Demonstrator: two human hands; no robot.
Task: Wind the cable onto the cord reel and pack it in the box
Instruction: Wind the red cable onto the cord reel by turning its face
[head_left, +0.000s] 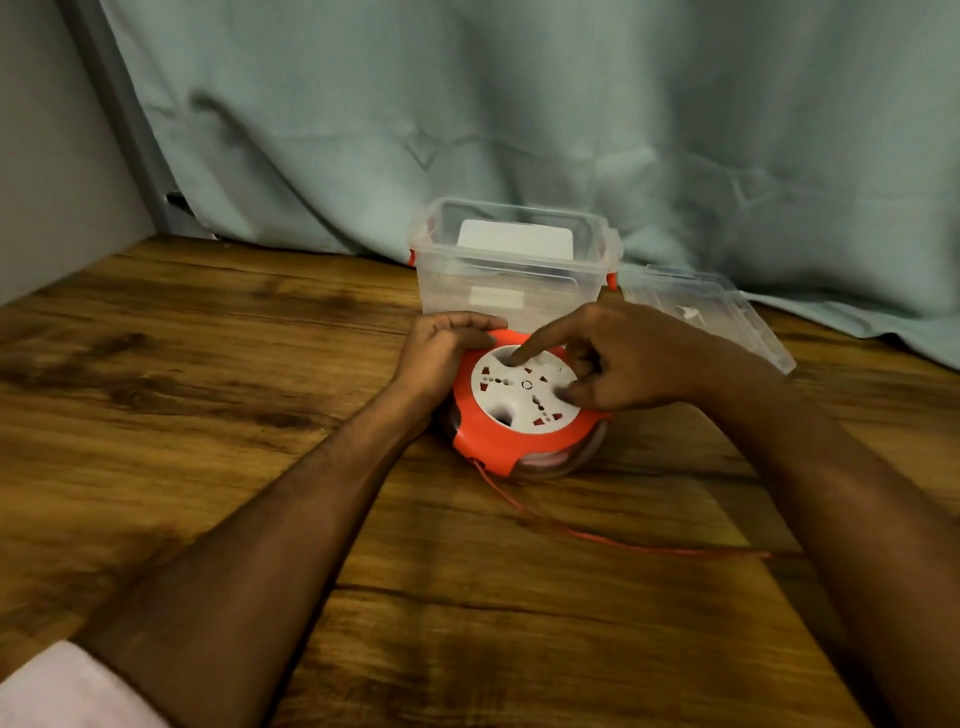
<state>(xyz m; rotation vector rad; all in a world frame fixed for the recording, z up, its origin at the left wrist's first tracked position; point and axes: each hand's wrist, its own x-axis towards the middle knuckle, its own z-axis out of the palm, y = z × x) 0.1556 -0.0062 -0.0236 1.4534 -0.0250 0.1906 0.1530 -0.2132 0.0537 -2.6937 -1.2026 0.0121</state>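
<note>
Here, the left hand grips the cord reel at its rim, fingers curled; the right hand has its forefinger in a winding hole, other fingers folded. The cable trails right across bare table, its end blurred; the box stands open just behind.

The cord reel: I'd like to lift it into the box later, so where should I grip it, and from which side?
Grip the cord reel by its orange rim, hands on opposite sides, probably coming from above. It lies flat on the table, and its round white socket face offers only finger holes. Keep clear of the near edge, where the cable exits.
</note>
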